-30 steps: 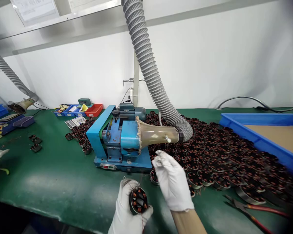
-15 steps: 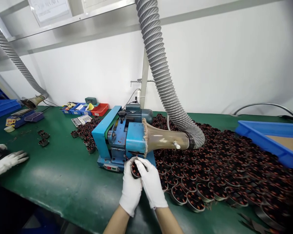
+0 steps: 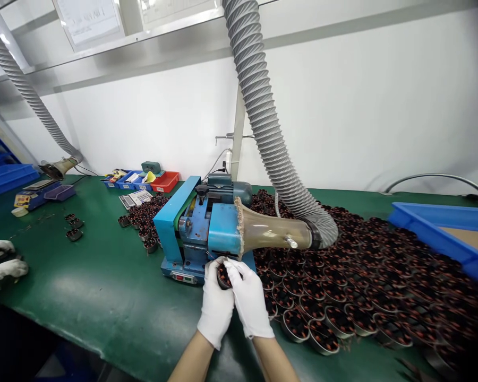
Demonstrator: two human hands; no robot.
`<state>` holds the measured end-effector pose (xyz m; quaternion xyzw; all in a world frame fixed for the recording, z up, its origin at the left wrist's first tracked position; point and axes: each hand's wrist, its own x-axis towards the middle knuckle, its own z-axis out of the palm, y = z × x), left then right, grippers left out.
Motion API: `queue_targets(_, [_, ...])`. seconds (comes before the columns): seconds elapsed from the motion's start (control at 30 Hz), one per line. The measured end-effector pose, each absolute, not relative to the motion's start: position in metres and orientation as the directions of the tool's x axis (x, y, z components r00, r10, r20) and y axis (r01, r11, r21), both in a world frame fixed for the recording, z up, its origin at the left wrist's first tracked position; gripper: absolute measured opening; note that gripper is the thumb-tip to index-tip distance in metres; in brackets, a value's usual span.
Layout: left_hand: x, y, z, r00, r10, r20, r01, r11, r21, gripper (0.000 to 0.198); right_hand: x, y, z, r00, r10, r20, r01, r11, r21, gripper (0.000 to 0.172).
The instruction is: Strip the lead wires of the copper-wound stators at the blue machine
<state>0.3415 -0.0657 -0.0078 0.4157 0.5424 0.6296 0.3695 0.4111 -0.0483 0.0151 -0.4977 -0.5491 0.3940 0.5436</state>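
Both of my white-gloved hands are together in front of a blue belt-driven machine. Wrapped around the left side of a small round motor stator is my left hand. The stator has a metal rim, a black inside and copper-coloured bits. My right hand is closed at the stator's right edge, thumb and fingers pinching near its top; what lies between those fingertips is too small to make out. The stator is close to the machine's lower front edge; whether it touches the machine is hidden.
Many similar stators crowd the green table on the right. A grey hose joins the machine's funnel. A blue tray lies far right, pliers near the front edge. A co-worker's gloved hands are at left.
The view has shifted slightly, so the scene sits a little lower and to the right. My hands keep their hold on the stator. The co-worker's outstretched hand has drawn back left and curled.
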Motion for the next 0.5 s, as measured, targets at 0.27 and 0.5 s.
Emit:
queue_targets(0.27, [0.329, -0.11, -0.012, -0.266, 0.956, 0.119, -0.005, -0.125, 0.992, 0.04, 0.41, -0.094, 0.017, 0.12, 0.97, 0.213, 0.107, 0.2, -0.974, 0.018])
queue_targets(0.5, [0.303, -0.136, 0.023, -0.009, 0.991, 0.13, 0.179, -0.126, 0.976, 0.057, 0.43, -0.115, 0.026, 0.056, 0.997, 0.061, -0.211, 0.072, -0.975, 0.025])
